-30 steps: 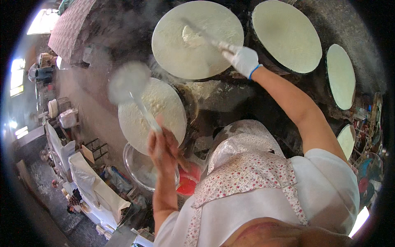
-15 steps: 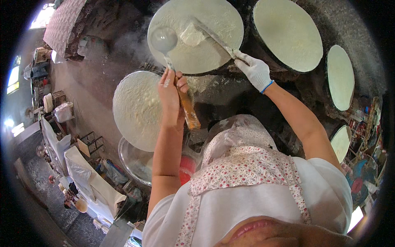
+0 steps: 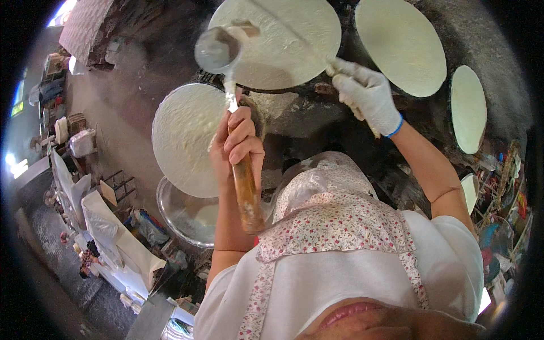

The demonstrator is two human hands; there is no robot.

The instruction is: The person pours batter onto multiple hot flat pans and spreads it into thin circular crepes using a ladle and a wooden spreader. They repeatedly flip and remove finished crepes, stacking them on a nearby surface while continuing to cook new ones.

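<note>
My bare left hand (image 3: 241, 139) is wrapped round the wooden handle of a ladle (image 3: 217, 51). Its round metal bowl overlaps the left edge of a large griddle (image 3: 294, 62) coated with pale batter. On my right hand (image 3: 369, 97) is a white glove with a blue cuff; its fingers close on one end of a long thin spatula (image 3: 283, 24). The spatula is smeared by motion and reaches over the same griddle, so whether it touches the batter cannot be made out. To the left of the ladle handle lies another round, batter-white surface (image 3: 184, 141) with a lumpy texture.
More pale, coated griddles stand to the right: a large one (image 3: 401, 48), a narrower-looking one (image 3: 469, 110) and a partly hidden one (image 3: 469, 192). A clear-rimmed basin (image 3: 170, 212) sits below the lumpy round surface. A fan (image 3: 496, 241) stands at the far right.
The ladle has come closer to me and its bowl has shifted left toward the griddle's edge. My right hand has moved right and slightly nearer, swinging the spatula.
</note>
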